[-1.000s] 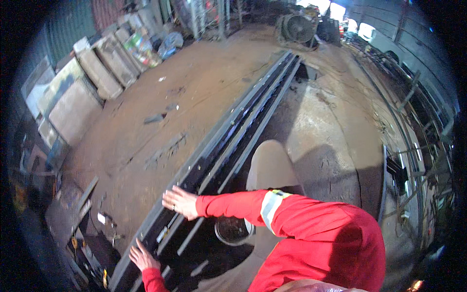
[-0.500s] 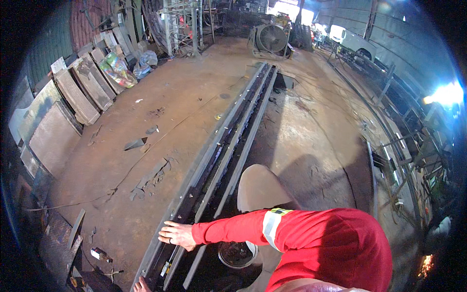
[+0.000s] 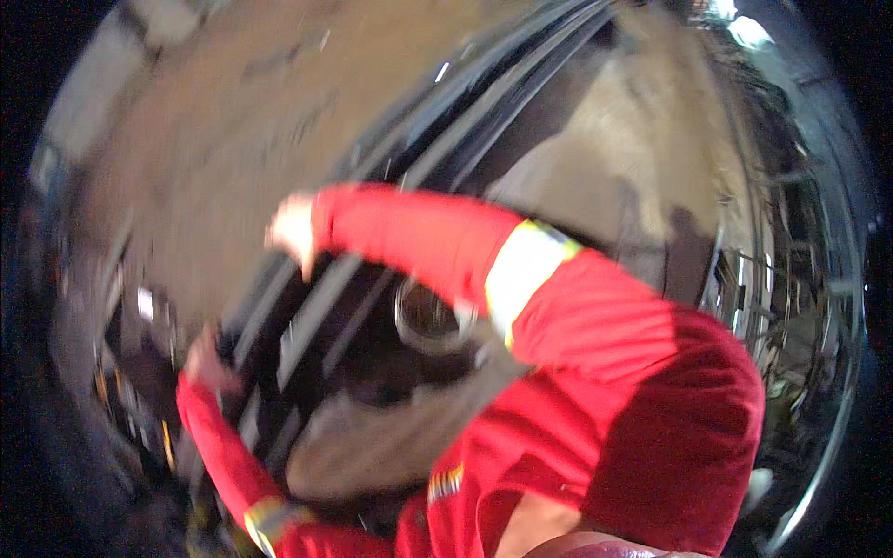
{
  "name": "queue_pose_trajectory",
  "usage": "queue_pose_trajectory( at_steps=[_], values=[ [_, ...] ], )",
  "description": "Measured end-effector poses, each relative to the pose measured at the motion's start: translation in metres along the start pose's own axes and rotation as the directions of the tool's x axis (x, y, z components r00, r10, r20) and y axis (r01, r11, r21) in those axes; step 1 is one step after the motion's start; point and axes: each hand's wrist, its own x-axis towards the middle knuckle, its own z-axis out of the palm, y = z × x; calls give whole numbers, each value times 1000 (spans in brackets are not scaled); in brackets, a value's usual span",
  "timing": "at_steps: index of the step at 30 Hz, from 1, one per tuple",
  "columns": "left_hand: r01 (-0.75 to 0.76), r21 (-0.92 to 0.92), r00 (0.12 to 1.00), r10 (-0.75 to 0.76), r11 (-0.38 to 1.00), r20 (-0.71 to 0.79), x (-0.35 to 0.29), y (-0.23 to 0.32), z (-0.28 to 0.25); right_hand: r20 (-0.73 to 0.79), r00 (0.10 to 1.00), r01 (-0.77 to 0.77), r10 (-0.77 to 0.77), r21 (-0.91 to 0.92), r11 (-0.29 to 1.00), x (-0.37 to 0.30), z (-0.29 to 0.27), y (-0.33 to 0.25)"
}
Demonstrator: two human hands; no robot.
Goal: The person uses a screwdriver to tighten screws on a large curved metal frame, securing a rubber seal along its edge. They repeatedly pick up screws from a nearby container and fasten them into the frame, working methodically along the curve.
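Note:
Long dark metal rails (image 3: pixel 321 296) lie side by side on the floor, running from near left to far right, blurred by motion. At the left edge of the rails is my right hand (image 3: pixel 295 231), its thumb spread away from the smeared fingers. I cannot tell whether it touches the metal. Nearer me, my left hand (image 3: pixel 210 361) is at the near end of the outer rail, beside a dark part; its fingers are too blurred to read. Both arms wear red sleeves with reflective bands.
A round, bucket-like container (image 3: pixel 402 318) with dark contents stands right of the rails, below my right forearm. My bent leg (image 3: pixel 372 446) is beside the near rail ends. A small whitish object (image 3: pixel 147 304) lies at the left. Metal frames and bars (image 3: pixel 786 270) line the right side.
My view has tilted down and towards the near rail ends. My left hand and forearm have come further into view. My right hand's fingers no longer lie flat across the rails.

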Motion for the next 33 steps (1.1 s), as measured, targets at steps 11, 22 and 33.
queue_pose_trajectory(
  at_steps=[11,22,33],
  values=[
    [5,-181,964,-53,984,-260,-20,26,8,-413,906,84,94,394,915,-149,-56,-46],
    [-390,-463,681,-90,796,-727,-98,177,-49,323,941,-49,105,-177,983,-215,244,-52],
    [-306,-454,738,-93,837,-669,-91,208,-26,614,763,-159,200,-121,980,-197,284,-35]
  ],
)
